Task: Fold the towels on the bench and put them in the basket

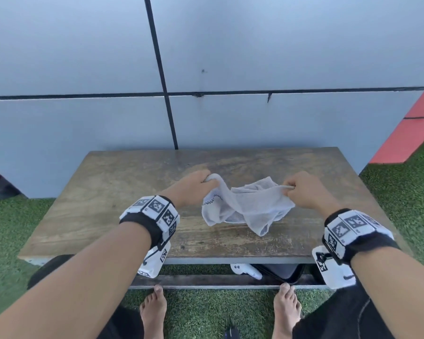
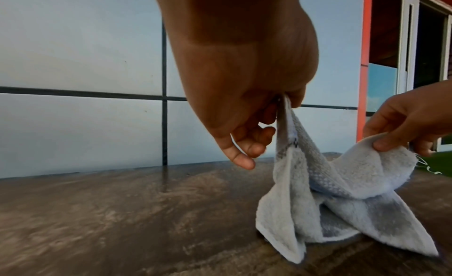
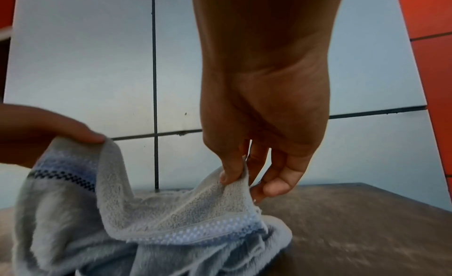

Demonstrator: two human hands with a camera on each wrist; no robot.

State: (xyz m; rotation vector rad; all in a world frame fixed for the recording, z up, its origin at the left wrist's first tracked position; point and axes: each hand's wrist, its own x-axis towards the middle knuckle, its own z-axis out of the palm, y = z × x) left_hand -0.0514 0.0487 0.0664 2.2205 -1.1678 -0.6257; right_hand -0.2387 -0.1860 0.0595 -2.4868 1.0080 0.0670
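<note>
A small grey towel [image 1: 247,204] with a dotted border stripe hangs crumpled between both hands, its lower folds touching the wooden bench [image 1: 108,192]. My left hand [image 1: 201,182] pinches one top corner; in the left wrist view the towel [image 2: 342,193] hangs from that left hand [image 2: 276,114] in a twisted drape. My right hand [image 1: 296,189] pinches the opposite edge; the right wrist view shows the right hand [image 3: 242,173] with thumb and finger on the towel [image 3: 159,218] rim. No basket is in view.
A grey panelled wall [image 1: 83,69] stands right behind the bench. Green artificial grass [image 1: 402,192] surrounds it. Under the bench lie a white object [image 1: 246,270] and a dark bag [image 1: 279,272]. My bare feet [image 1: 154,311] stand at the front rail. A red panel [image 1: 411,133] is at right.
</note>
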